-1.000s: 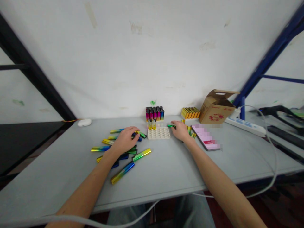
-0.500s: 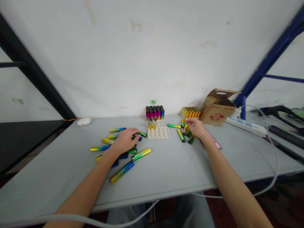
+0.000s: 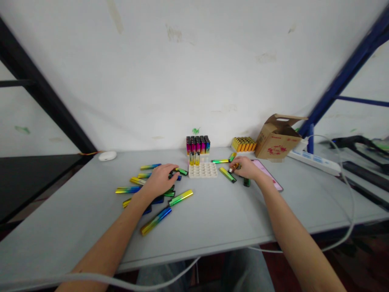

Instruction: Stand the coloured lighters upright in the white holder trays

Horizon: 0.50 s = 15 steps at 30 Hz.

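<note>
My left hand [image 3: 161, 178] rests over a spread of metallic yellow, green and blue lighters, its fingers curled round the dark end of a green lighter [image 3: 182, 172]. A blue and yellow lighter [image 3: 156, 221] and a green and yellow one [image 3: 181, 197] lie nearer me. On the right, my right hand [image 3: 245, 167] pinches a small orange-brown lighter [image 3: 234, 167], partly hidden by its fingers. Several green and yellow lighters lie about it, one being a lighter [image 3: 227, 174] just left of the fingers. Between the hands sits a white tray [image 3: 203, 170] with round holes; two yellow lighters [image 3: 195, 158] stand at its back left.
Behind the tray stands a block of pink and blue lighters [image 3: 198, 144] with black tops. Yellow cylinders [image 3: 244, 144] fill another tray beside an open cardboard box [image 3: 277, 140]. A phone [image 3: 272, 178], a power strip [image 3: 317, 163] and a white case [image 3: 107, 156] also lie on the table.
My right hand has come down and slightly toward me, with the orange-brown lighter between its fingers. The green lighters beside it have shifted left. My left hand stays put.
</note>
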{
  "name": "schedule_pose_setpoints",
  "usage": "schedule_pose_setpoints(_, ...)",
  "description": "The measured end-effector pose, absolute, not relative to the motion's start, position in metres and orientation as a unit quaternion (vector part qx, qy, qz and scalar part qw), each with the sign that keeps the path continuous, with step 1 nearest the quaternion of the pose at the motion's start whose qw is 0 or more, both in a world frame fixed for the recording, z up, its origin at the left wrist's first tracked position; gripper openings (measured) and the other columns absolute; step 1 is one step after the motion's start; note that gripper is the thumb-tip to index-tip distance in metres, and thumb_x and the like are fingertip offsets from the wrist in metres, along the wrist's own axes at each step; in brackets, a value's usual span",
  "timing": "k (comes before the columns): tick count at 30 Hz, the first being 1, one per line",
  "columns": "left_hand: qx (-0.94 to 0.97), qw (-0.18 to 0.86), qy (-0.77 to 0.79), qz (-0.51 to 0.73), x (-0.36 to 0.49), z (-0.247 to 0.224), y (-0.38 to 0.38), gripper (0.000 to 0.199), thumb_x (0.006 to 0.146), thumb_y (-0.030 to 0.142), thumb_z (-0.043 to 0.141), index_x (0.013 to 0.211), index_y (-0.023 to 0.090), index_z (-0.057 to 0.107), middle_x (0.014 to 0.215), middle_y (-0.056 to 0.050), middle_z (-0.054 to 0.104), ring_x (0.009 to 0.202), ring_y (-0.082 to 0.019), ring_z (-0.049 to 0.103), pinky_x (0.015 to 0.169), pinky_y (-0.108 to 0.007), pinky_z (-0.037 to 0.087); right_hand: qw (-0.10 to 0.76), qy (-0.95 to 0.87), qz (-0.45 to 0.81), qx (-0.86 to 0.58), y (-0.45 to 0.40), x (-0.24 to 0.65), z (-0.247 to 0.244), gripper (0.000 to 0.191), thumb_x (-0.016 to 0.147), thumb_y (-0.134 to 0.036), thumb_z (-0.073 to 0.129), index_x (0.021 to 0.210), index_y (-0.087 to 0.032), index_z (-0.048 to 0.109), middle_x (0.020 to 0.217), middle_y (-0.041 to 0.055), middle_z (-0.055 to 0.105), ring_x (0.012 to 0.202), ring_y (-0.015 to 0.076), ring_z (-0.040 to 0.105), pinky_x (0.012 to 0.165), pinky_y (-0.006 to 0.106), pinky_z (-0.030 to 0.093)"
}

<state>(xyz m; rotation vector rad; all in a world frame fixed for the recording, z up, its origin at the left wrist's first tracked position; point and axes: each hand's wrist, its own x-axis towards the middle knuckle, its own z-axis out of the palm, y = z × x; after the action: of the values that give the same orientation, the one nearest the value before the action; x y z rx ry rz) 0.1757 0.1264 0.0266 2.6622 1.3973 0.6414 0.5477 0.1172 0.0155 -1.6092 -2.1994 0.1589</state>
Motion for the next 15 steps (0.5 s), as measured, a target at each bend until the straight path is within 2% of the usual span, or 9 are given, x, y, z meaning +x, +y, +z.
schedule_pose_setpoints(5, 0.864, 0.034, 0.458, 0.207, 0.176, 0.027, 0.126, 0.036, 0.088, 0.035, 0.043, 0.108, 0.014, 0.065, 0.110, -0.012, 0.070, 0.102, -0.027, 0.063, 0.094, -0.041, 0.046, 0.199, -0.793, 0.016, -0.576, 0.117, 0.539, 0.015, 0.019, 0.065, -0.011, 0.064, 0.080, -0.017, 0.073, 0.085, 0.0076, 0.070, 0.085, 0.0223, 0.061, 0.086, 0.034, 0.043)
schedule_pose_setpoints(9, 0.864, 0.037, 0.456, 0.211, 0.175, 0.025, 0.127, 0.036, 0.089, 0.036, 0.043, 0.108, 0.014, 0.065, 0.109, -0.012, 0.070, 0.102, -0.028, 0.063, 0.093, -0.043, 0.046, 0.213, -0.781, 0.022, -0.587, 0.116, 0.536, 0.014, 0.017, 0.065, -0.011, 0.063, 0.079, -0.017, 0.069, 0.081, 0.0059, 0.070, 0.082, 0.0218, 0.061, 0.081, 0.032, 0.044)
schedule_pose_setpoints(13, 0.860, 0.043, 0.461, 0.214, 0.175, 0.023, 0.128, 0.036, 0.088, 0.036, 0.043, 0.107, 0.015, 0.065, 0.109, -0.012, 0.070, 0.102, -0.028, 0.062, 0.094, -0.044, 0.046, 0.231, -0.772, 0.070, -0.588, 0.114, 0.538, 0.013, 0.027, 0.068, -0.009, 0.060, 0.089, -0.020, 0.072, 0.091, 0.0063, 0.073, 0.083, 0.0222, 0.065, 0.079, 0.031, 0.046)
schedule_pose_setpoints(15, 0.859, 0.045, 0.460, 0.219, 0.175, 0.023, 0.128, 0.035, 0.088, 0.036, 0.044, 0.107, 0.015, 0.065, 0.109, -0.012, 0.069, 0.102, -0.028, 0.062, 0.094, -0.044, 0.046, 0.240, -0.770, 0.092, -0.583, 0.113, 0.540, 0.013, 0.024, 0.071, -0.013, 0.061, 0.090, -0.020, 0.073, 0.093, 0.0074, 0.074, 0.083, 0.0238, 0.066, 0.078, 0.033, 0.047)
